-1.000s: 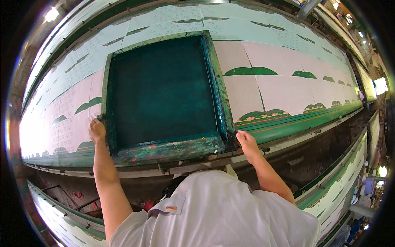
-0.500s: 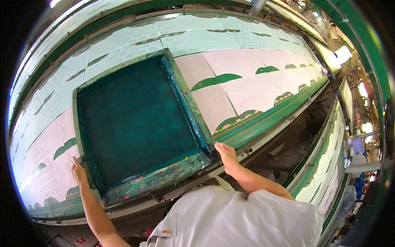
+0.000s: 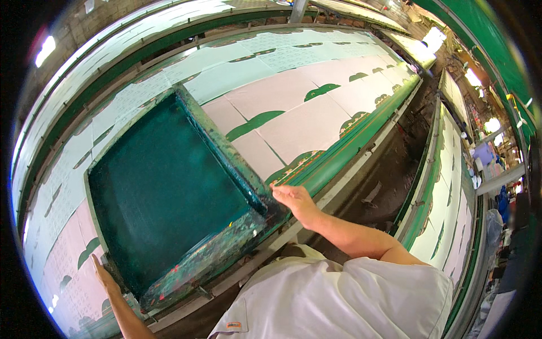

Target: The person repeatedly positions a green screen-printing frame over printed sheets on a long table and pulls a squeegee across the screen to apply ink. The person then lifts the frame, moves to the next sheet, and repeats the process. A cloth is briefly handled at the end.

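A large screen printing frame (image 3: pixel 210 270) lies over the printed sheets, its wooden rim crusted with green paint. Dark green mesh (image 3: pixel 164 175) fills it, with a glossy band of paint along the right inner side. My left hand (image 3: pixel 104 276) is at the frame's left side near the front corner, its fingers pointing forward along the rim. At the near right corner, my right hand (image 3: pixel 296 203) closes against the outer edge, fingertips together. The frame's underside and the parts of my fingers against the wood are hidden.
Pale pink sheets (image 3: pixel 307 124) with green hill shapes cover the long table, with pale blue-green ones (image 3: pixel 226 79) beyond. A metal rail (image 3: pixel 361 158) edges the table in front of me. Another long printing table (image 3: pixel 446 220) stands at the right across a dark aisle.
The view has turned, so the frame and table appear lower and farther left. Against the printed sheets the frame seems to stay put. Both hands remain at its sides.
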### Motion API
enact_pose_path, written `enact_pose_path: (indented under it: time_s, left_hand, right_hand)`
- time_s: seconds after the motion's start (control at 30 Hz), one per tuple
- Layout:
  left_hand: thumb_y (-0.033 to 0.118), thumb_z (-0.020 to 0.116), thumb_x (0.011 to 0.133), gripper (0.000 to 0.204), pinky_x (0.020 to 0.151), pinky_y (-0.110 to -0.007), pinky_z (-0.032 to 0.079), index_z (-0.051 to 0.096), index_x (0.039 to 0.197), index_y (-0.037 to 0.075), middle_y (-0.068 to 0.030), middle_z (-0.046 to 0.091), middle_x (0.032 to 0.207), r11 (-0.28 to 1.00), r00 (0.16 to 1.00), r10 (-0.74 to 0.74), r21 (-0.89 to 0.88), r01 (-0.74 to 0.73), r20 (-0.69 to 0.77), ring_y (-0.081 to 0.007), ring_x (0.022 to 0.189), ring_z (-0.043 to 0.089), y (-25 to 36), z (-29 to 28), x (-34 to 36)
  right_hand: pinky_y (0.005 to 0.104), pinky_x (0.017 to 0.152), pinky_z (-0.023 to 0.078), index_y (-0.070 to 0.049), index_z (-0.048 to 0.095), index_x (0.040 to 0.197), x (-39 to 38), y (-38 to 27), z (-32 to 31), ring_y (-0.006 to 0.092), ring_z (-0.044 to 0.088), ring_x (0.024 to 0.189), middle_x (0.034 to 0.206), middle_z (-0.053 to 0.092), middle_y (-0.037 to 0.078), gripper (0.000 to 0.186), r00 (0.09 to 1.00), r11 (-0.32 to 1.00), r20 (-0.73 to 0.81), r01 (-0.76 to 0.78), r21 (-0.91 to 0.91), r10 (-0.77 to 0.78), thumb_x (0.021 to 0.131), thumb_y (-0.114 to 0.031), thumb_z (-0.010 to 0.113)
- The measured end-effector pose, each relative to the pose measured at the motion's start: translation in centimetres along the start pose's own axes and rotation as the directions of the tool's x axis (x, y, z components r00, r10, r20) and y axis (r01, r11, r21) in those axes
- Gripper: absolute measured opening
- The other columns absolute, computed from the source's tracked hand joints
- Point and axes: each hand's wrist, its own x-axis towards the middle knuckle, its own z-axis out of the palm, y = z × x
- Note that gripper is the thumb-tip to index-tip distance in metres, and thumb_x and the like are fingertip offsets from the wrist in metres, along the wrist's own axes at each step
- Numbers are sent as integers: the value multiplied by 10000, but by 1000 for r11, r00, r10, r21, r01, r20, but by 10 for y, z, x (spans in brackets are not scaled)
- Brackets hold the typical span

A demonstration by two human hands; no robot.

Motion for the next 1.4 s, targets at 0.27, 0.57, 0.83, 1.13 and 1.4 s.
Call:
enact_pose_path:
  time_s: [0.27, 0.57, 0.83, 1.13, 1.4]
  left_hand:
    - [769, 564, 1053, 829, 853, -372, 597, 774, 1210, -18, -119, 783, 1049, 963, 976, -60, -244, 111, 208, -217, 867, 723, 49, 134, -73]
    - [870, 544, 986, 902, 789, -408, 590, 807, 947, 9, -117, 795, 899, 958, 996, -15, -284, 40, 89, -260, 791, 723, 90, 426, -219]
    - [820, 616, 986, 867, 860, -442, 589, 766, 1090, -28, -150, 766, 1035, 923, 996, -47, -377, 72, 77, -289, 916, 708, 60, 623, -316]
    - [709, 663, 1040, 696, 724, -366, 537, 679, 884, 31, -85, 698, 875, 919, 999, 23, -394, -32, -29, -199, 776, 647, 49, 729, -379]
    - [704, 649, 1050, 705, 723, -368, 545, 701, 879, 22, -74, 697, 854, 924, 999, 30, -380, -42, -37, -197, 762, 649, 53, 773, -407]
  right_hand:
    - [310, 840, 494, 67, 789, 1101, 62, -2, -154, 107, 600, 914, 948, 714, 7, 460, 969, 991, -217, 107, -79, -121, 1081, -391, 749]
    - [324, 846, 502, 43, 757, 1160, 171, 46, -421, 110, 619, 911, 985, 743, 43, 402, 964, 995, -256, 50, -90, -72, 1043, -338, 808]
    - [354, 905, 492, 14, 744, 1054, 215, 84, -611, 160, 615, 961, 1020, 712, 65, 395, 889, 990, -451, -123, -75, 76, 998, -367, 831]
    - [346, 952, 456, -15, 725, 1006, 231, 120, -715, 157, 575, 981, 1012, 683, 46, 359, 873, 993, -478, -115, -6, 98, 1014, -363, 815]
    - [349, 949, 469, 4, 740, 1041, 236, 133, -758, 160, 593, 994, 1017, 699, 59, 390, 858, 994, -506, -110, -9, 91, 1018, -378, 814]
